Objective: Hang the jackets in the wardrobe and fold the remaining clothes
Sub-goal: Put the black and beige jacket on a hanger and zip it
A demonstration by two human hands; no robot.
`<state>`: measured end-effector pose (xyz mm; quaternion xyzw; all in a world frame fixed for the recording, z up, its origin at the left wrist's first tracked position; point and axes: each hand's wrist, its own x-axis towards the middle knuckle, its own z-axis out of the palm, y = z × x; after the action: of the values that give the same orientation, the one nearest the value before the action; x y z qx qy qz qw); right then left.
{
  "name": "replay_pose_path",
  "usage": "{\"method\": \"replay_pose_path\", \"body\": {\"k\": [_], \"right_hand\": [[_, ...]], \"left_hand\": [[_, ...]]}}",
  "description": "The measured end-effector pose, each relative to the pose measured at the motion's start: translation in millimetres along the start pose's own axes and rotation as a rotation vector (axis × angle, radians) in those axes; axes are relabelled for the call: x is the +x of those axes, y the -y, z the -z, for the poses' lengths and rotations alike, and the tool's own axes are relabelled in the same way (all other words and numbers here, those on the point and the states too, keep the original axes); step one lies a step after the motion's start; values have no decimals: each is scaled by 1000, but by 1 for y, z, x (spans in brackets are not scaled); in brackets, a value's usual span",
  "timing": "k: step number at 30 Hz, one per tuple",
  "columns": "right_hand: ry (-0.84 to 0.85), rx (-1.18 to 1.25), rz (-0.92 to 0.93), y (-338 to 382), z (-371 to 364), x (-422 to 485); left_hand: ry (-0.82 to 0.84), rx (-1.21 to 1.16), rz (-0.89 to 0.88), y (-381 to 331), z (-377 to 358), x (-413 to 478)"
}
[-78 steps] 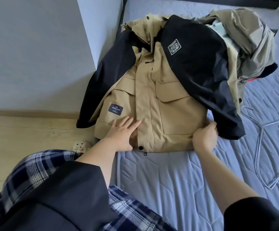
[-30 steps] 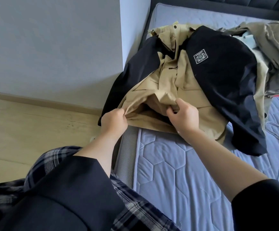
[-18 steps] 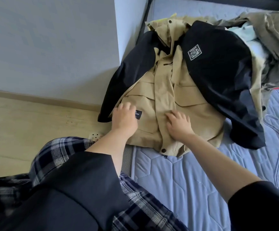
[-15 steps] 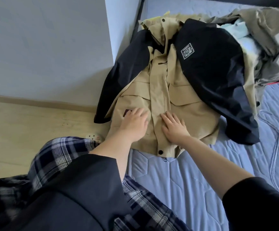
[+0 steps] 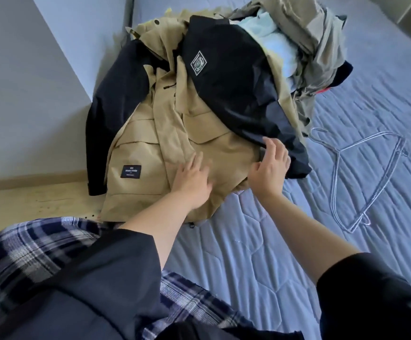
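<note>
A tan jacket with black sleeves (image 5: 199,133) lies face up, front closed, at the bed's left edge, its left sleeve hanging over the side. My left hand (image 5: 192,177) rests flat on the tan front, near the hem and right of the placket. My right hand (image 5: 270,168) is at the jacket's right side. Its spread fingers touch the lower edge of the black right sleeve (image 5: 243,89), which is folded across the chest. Behind the jacket sits a heap of other clothes (image 5: 309,33) in olive, pale blue and dark fabric.
Thin wire hangers (image 5: 371,173) lie on the blue quilted mattress (image 5: 260,253) to the right of the jacket. A grey wall (image 5: 27,94) and a wooden floor (image 5: 27,200) border the bed on the left. My plaid trousers fill the lower left.
The hem that both hands had bunched up is laid flat again. Both hands then slid right: the left across the placket, the right to the black sleeve.
</note>
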<state>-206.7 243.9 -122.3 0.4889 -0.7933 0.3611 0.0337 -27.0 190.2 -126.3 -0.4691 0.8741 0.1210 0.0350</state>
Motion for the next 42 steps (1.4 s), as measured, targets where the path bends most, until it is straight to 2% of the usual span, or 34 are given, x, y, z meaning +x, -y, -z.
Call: {"method": "replay_pose_path", "body": {"k": [2,4,6,7,9,11,14,17,20,25,29,32,35,39,42], "right_hand": [[94,-61,-285,-17,5,13],[242,13,-518,-35,11,25],[414,259,-599,-43,21,31],[427,334,-577,-48,24,32],[302,332,-551,-57,33,31],[139,131,-545,-73,38,31],[101,-131,-587,-102,42,27],[153,-245,-693,-130,44,18],[134,-237,-832,-144,46,16],[168,-101,-884,-146,47,17],[42,55,-1010,-126,48,22],[-52,186,-977,-101,44,30],[-100,259,-869,-70,37,40],[-111,223,-626,-29,24,45],[-85,190,-377,-1,14,38]], "left_hand": [[-15,-34,-60,-23,0,5],[5,-31,-104,-40,0,9],[19,-12,-125,-54,3,13],[25,-19,-132,-61,5,14],[56,-67,-141,-72,6,14],[103,-59,-166,-81,4,12],[144,-11,-202,-92,-2,11],[169,-37,-226,-105,-5,13],[221,-105,-232,-113,-6,15],[267,-274,-142,-111,-6,14],[271,-391,-91,-101,-7,15],[249,-500,-28,-91,-5,17],[230,-694,101,-78,-2,16],[155,-950,269,-59,2,11],[165,-1179,433,-51,7,5]]}}
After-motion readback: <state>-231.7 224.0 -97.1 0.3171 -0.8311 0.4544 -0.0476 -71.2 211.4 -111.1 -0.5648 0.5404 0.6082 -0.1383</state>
